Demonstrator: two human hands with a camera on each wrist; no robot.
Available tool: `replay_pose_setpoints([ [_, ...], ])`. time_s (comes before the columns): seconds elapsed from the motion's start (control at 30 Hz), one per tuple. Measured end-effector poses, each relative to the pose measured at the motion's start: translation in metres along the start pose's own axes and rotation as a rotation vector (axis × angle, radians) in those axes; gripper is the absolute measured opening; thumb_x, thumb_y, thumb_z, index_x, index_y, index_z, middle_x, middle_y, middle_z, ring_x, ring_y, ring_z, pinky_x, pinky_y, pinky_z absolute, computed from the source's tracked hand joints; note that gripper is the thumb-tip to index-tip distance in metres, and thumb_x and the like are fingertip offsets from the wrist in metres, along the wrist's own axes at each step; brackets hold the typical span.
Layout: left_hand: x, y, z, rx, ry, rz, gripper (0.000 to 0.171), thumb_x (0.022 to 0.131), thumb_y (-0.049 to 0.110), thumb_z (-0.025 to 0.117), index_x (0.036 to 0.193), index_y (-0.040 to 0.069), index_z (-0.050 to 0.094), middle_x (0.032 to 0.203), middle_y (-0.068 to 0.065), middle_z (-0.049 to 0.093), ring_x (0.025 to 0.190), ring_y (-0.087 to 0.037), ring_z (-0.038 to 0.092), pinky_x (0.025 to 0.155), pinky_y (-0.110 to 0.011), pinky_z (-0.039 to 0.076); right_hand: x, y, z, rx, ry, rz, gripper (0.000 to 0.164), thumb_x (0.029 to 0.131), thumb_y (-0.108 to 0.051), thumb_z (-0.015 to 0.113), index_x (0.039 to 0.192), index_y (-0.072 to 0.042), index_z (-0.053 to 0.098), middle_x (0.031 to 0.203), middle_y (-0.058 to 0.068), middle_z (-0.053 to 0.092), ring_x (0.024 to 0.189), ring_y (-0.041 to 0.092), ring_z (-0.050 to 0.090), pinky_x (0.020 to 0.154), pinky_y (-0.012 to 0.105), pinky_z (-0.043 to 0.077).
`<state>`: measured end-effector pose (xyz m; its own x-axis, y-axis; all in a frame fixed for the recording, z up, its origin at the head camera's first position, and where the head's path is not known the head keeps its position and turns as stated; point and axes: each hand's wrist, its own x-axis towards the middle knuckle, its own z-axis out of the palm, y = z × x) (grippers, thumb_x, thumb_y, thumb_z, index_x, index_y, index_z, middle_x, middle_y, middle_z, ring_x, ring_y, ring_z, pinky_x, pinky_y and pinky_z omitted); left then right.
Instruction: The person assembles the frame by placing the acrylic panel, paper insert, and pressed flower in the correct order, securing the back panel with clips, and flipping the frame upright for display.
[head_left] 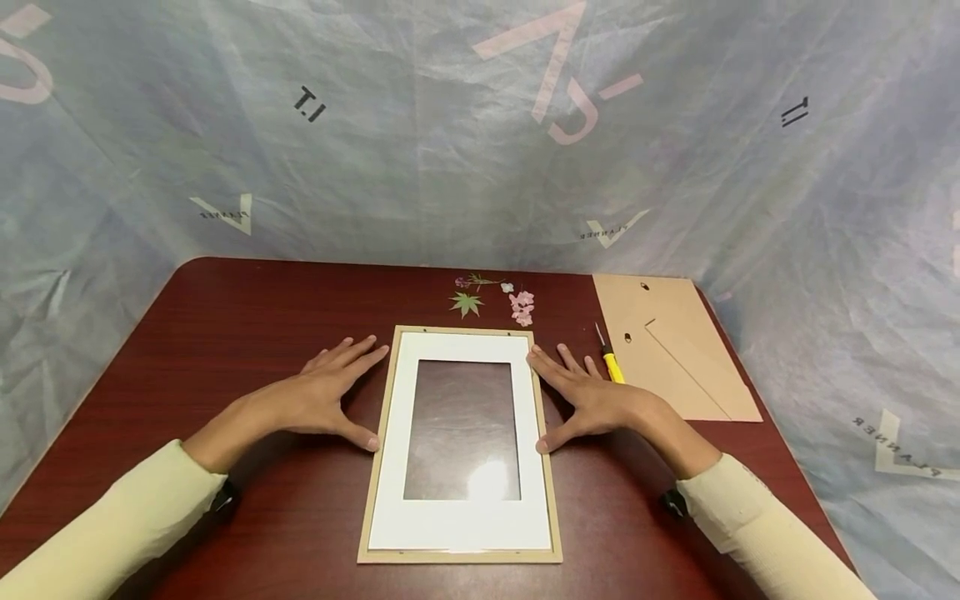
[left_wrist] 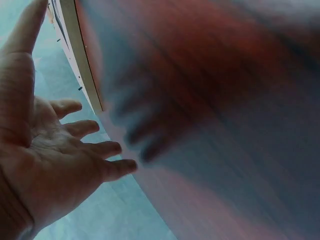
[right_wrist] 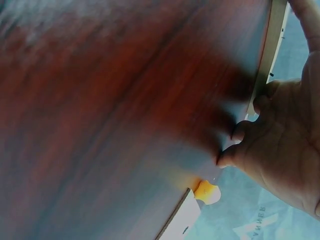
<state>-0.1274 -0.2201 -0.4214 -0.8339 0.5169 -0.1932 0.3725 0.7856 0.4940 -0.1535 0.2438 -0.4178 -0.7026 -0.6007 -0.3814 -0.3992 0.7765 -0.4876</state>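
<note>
Plainly, we see the pale wooden rectangular picture frame (head_left: 460, 557) lying flat at the near middle of the dark red wood-grain table (head_left: 300, 525), its long axis running away from the person. It holds a white rectangular mat board (head_left: 459, 527), whose window shows dark red and a bright glare. The left hand (head_left: 322, 400) spreads straight fingers beside the left rail; whether its thumb touches, we cannot tell. The right hand (head_left: 596, 402), likewise spread, rests its thumb and index finger on the right rail. Beyond the far end we find a green lobed leaf (head_left: 467, 304) and a pink flower cluster (head_left: 522, 308); rightward, a slim yellow-handled tool (head_left: 612, 367) beside a tan flat board (head_left: 697, 350). The left wrist view shows us the left palm, hidden from the head view.
</note>
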Motion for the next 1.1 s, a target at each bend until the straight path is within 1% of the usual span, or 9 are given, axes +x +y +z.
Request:
replay_pose_setpoints([
  [0.1, 0.004, 0.003, 0.001, 0.011, -0.027, -0.017, 0.149, 0.068, 0.080, 0.096, 0.182, 0.020, 0.021, 0.191, -0.019, 0.013, 0.174, -0.057, 0.007, 0.132, -0.086, 0.010, 0.000, -0.001, 0.001, 0.007, 0.000, -0.009, 0.143, 0.084, -0.068, 0.093, 0.184, -0.025, 0.000, 0.193, 0.001, -0.010, 0.176, 0.045, -0.021, 0.135, 0.080, -0.013],
  [0.23, 0.005, 0.006, 0.001, 0.002, -0.058, -0.031, 0.150, 0.068, 0.080, 0.097, 0.183, 0.022, 0.020, 0.191, -0.019, 0.012, 0.174, -0.058, 0.002, 0.132, -0.087, 0.006, 0.000, 0.000, 0.004, 0.009, 0.006, -0.014, 0.142, 0.084, -0.068, 0.092, 0.184, -0.026, 0.000, 0.193, 0.001, -0.010, 0.176, 0.045, -0.021, 0.134, 0.081, -0.013],
  [0.47, 0.004, 0.009, 0.000, -0.006, -0.085, -0.042, 0.150, 0.069, 0.077, 0.098, 0.183, 0.020, 0.018, 0.190, -0.022, 0.013, 0.173, -0.060, 0.001, 0.131, -0.088, 0.003, 0.001, -0.001, 0.006, 0.005, 0.012, -0.014, 0.142, 0.084, -0.070, 0.092, 0.184, -0.027, 0.000, 0.193, -0.001, -0.010, 0.176, 0.045, -0.021, 0.135, 0.080, -0.012],
  [0.63, 0.005, 0.010, -0.002, -0.016, -0.115, -0.038, 0.150, 0.072, 0.076, 0.097, 0.183, 0.018, 0.014, 0.190, -0.023, 0.008, 0.173, -0.060, -0.004, 0.131, -0.088, 0.002, 0.001, -0.002, 0.003, -0.001, 0.024, -0.011, 0.142, 0.083, -0.069, 0.093, 0.184, -0.026, 0.003, 0.193, 0.000, -0.007, 0.177, 0.045, -0.018, 0.135, 0.080, -0.011],
  [0.77, 0.004, 0.009, -0.002, -0.023, -0.125, -0.033, 0.149, 0.074, 0.075, 0.096, 0.183, 0.018, 0.013, 0.191, -0.022, 0.005, 0.173, -0.059, -0.006, 0.131, -0.087, 0.000, 0.000, -0.003, 0.001, -0.018, 0.043, -0.013, 0.141, 0.082, -0.069, 0.094, 0.184, -0.025, 0.007, 0.194, 0.001, -0.002, 0.177, 0.046, -0.013, 0.136, 0.080, -0.007],
  [0.87, 0.004, 0.008, 0.000, -0.008, -0.118, -0.031, 0.148, 0.074, 0.076, 0.095, 0.183, 0.018, 0.014, 0.191, -0.022, 0.007, 0.173, -0.059, -0.004, 0.131, -0.088, 0.001, -0.001, -0.005, -0.001, -0.041, 0.063, -0.009, 0.141, 0.080, -0.072, 0.093, 0.184, -0.025, 0.009, 0.193, 0.002, 0.005, 0.178, 0.046, -0.005, 0.137, 0.080, 0.000],
  [0.97, 0.004, 0.008, 0.001, 0.009, -0.108, -0.025, 0.147, 0.074, 0.078, 0.095, 0.183, 0.019, 0.017, 0.191, -0.022, 0.010, 0.173, -0.060, -0.001, 0.131, -0.088, 0.003, -0.003, -0.007, -0.006, -0.053, 0.099, 0.004, 0.139, 0.079, -0.076, 0.093, 0.183, -0.026, 0.016, 0.192, 0.006, 0.017, 0.178, 0.045, 0.009, 0.137, 0.078, 0.016],
  [1.03, 0.006, 0.008, 0.002, 0.018, -0.104, -0.021, 0.146, 0.073, 0.078, 0.095, 0.183, 0.019, 0.018, 0.190, -0.022, 0.011, 0.173, -0.061, 0.000, 0.131, -0.089, 0.004, -0.002, -0.007, -0.012, -0.053, 0.135, 0.001, 0.133, 0.080, -0.075, 0.093, 0.182, -0.025, 0.023, 0.189, 0.008, 0.028, 0.176, 0.043, 0.021, 0.137, 0.074, 0.026],
  [1.1, 0.006, 0.008, 0.002, 0.023, -0.102, -0.020, 0.146, 0.073, 0.078, 0.095, 0.183, 0.018, 0.018, 0.190, -0.023, 0.012, 0.173, -0.062, 0.001, 0.130, -0.089, 0.005, 0.001, -0.004, -0.020, -0.060, 0.186, -0.027, 0.120, 0.086, -0.068, 0.091, 0.179, -0.020, 0.033, 0.183, 0.013, 0.039, 0.172, 0.043, 0.034, 0.134, 0.070, 0.035],
])
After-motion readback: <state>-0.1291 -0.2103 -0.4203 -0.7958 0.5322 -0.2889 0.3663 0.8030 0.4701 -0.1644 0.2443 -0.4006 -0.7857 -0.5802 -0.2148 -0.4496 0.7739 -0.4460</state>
